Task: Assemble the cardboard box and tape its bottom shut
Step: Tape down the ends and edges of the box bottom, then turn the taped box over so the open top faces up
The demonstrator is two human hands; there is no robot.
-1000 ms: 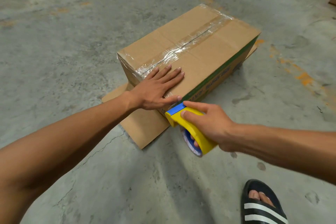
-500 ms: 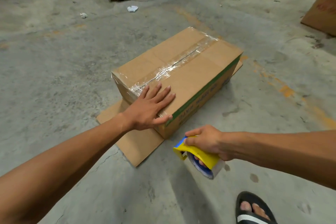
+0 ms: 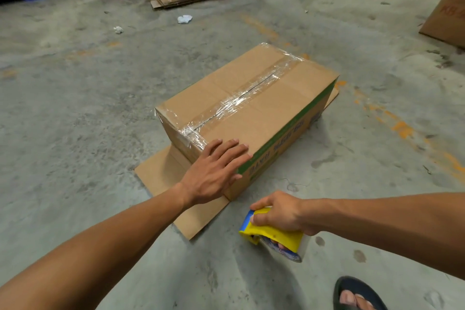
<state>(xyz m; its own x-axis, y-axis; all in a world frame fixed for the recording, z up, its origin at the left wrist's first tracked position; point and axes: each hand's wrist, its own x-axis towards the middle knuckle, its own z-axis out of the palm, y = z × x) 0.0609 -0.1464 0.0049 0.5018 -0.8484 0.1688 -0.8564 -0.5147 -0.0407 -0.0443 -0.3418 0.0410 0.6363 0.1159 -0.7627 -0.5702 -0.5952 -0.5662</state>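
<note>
Box [image 3: 251,100] under flat left hand [image 3: 214,173]

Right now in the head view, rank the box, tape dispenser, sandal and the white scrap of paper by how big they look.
1. box
2. tape dispenser
3. sandal, cut off by the frame, so unsure against the dispenser
4. white scrap, far off, so it may only look smallest

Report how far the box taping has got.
Done: the cardboard box stands formed, clear tape running along its upward seam and over both ends. In hand: the left hand lies flat on the near corner; the right hand grips the tape dispenser clear of the box. Left: apparently nothing but setting it aside.
</note>
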